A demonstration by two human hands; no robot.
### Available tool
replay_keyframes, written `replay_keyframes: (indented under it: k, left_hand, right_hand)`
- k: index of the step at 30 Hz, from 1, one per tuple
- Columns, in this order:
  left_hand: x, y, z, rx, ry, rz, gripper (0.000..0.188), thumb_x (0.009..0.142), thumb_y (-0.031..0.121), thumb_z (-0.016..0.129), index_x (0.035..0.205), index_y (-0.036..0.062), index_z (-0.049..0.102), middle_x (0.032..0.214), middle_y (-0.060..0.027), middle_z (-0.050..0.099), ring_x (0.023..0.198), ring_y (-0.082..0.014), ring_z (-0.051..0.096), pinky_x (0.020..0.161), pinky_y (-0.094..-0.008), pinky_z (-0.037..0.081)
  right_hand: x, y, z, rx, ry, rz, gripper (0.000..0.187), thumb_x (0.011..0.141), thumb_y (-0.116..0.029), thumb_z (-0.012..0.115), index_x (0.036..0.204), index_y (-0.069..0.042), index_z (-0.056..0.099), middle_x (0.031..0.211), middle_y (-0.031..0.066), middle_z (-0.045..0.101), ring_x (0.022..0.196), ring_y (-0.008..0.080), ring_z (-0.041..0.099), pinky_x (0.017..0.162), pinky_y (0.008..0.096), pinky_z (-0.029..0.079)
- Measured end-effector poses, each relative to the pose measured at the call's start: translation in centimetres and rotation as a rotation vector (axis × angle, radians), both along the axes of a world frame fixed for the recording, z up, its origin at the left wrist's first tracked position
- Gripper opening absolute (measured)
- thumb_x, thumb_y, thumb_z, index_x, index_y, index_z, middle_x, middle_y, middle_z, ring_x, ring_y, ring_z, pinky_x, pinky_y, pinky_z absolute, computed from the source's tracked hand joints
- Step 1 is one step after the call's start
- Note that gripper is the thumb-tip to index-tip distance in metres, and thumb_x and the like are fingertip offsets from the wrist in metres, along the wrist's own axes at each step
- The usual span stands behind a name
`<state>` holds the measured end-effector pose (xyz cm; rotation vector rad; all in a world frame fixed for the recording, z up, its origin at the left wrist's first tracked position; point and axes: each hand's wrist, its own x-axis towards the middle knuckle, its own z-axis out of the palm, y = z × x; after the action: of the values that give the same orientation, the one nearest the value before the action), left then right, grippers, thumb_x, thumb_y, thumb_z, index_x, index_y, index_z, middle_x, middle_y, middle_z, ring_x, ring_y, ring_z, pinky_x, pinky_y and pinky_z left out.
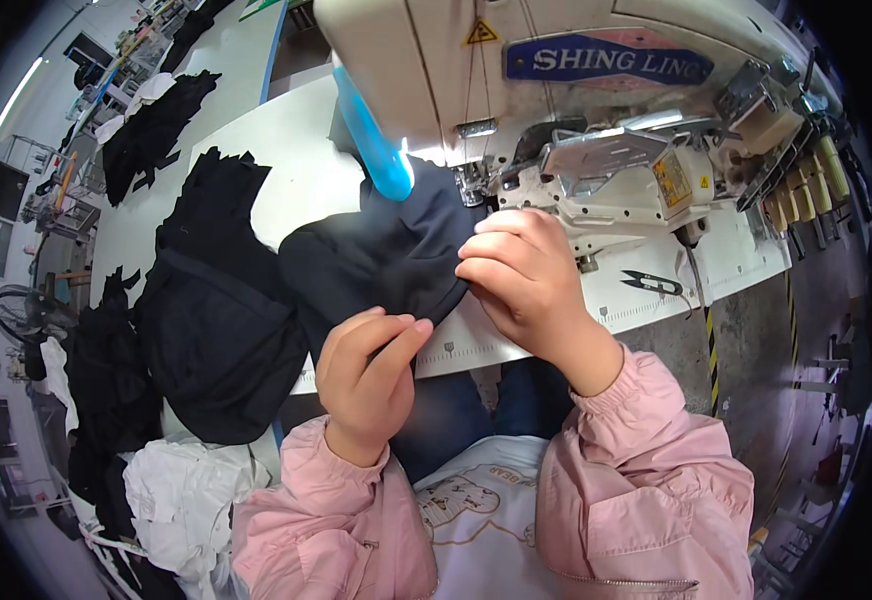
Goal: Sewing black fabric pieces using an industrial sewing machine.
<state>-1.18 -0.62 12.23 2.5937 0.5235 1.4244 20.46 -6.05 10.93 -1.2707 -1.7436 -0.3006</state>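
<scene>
A piece of black fabric point(396, 250) lies bunched on the white sewing table, its upper end close to the presser foot point(471, 185) of a sewing machine point(596, 130). My right hand point(524, 280) pinches the fabric's right edge, just below the presser foot. Lower down, my left hand point(368, 370) has its fingers and thumb closed on the near edge of the same fabric. The edge runs between the two hands in a curve. The fingertips' undersides are hidden.
Black thread snips point(653, 283) lie on the table point(736, 270) at right. A bright blue tube-shaped piece point(381, 150) hangs left of the needle area. More black fabric pieces point(216, 330) are heaped at left, above crumpled white material point(191, 500). A fan point(31, 315) stands farther left.
</scene>
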Motion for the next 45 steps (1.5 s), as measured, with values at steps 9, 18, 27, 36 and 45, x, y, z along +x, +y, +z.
replay_keyframes:
  k: [9,18,27,36,45]
  left_hand:
    - [0.2,1.0,0.8,-0.433,0.027,-0.051,0.034,0.083,-0.005,0.080,0.115,0.0056,0.078,0.095,-0.0108,0.071,0.078,-0.0244,0.067,0.071,-0.0326,0.054]
    - [-1.0,2.0,1.4,-0.495,0.113,-0.229,0.026,0.074,-0.004,0.086,0.097,0.0057,0.083,0.090,-0.0049,0.064,0.075,-0.0161,0.063,0.063,-0.0289,0.049]
    - [-0.6,1.0,0.4,-0.188,0.101,-0.225,0.035,0.073,-0.013,0.082,0.102,0.0064,0.081,0.089,-0.0063,0.065,0.069,-0.0206,0.062,0.058,-0.0293,0.048]
    - [0.2,1.8,-3.2,0.034,0.100,-0.387,0.043,0.074,0.006,0.092,0.112,0.0090,0.071,0.098,-0.0060,0.071,0.072,-0.0229,0.066,0.059,-0.0333,0.049]
    - [7.4,5.9,-2.5,-0.087,0.048,-0.225,0.041,0.073,0.005,0.073,0.113,0.0067,0.074,0.109,-0.0095,0.069,0.104,-0.0337,0.067,0.094,-0.0464,0.052]
  right_hand:
    - [0.6,0.0,1.6,-0.251,0.044,0.178,0.029,0.080,0.005,0.072,0.106,-0.008,0.074,0.099,0.0070,0.070,0.095,0.0300,0.066,0.090,0.0415,0.049]
    - [0.7,0.6,1.9,-0.281,-0.019,0.225,0.029,0.074,0.005,0.072,0.100,-0.008,0.073,0.101,0.0045,0.067,0.095,0.0271,0.066,0.087,0.0397,0.048]
    - [0.2,0.3,0.8,-0.123,-0.100,0.161,0.019,0.077,-0.007,0.074,0.095,-0.008,0.070,0.102,0.0034,0.066,0.097,0.0264,0.067,0.083,0.0405,0.054]
    - [0.0,-1.5,-0.8,0.096,-0.213,0.015,0.021,0.074,-0.016,0.071,0.093,-0.008,0.071,0.097,0.0033,0.068,0.094,0.0201,0.071,0.073,0.0336,0.057]
    - [0.2,-2.0,1.3,0.178,-0.189,-0.083,0.025,0.075,-0.009,0.077,0.100,-0.004,0.077,0.094,0.0088,0.075,0.078,0.0223,0.076,0.060,0.0308,0.056]
